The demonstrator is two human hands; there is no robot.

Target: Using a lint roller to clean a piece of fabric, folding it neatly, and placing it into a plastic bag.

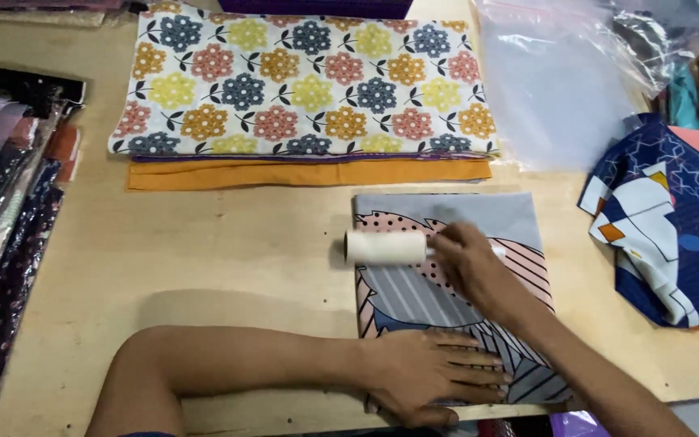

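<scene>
The folded patterned cloth (455,291) lies at the worktop's near edge, and a lint roller (386,247) sits at its upper left corner (about ten o'clock), so I judge the rolling barely begun, most of the cloth unswept. The right hand (467,263) is clamped on the roller's handle; the left hand (434,376) presses flat, fingers spread, at six o'clock. The plywood worktop (220,251) carries a floral fabric stack (305,81) at twelve, clear bags (560,81) at one, blue cloth (665,226) at three.

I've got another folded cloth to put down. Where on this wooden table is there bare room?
The bare wooden table is free between the orange folded fabric, the left forearm, the dark packaged fabrics and the white lint roller. The right side is crowded by navy patterned cloth and clear plastic bags.
</scene>
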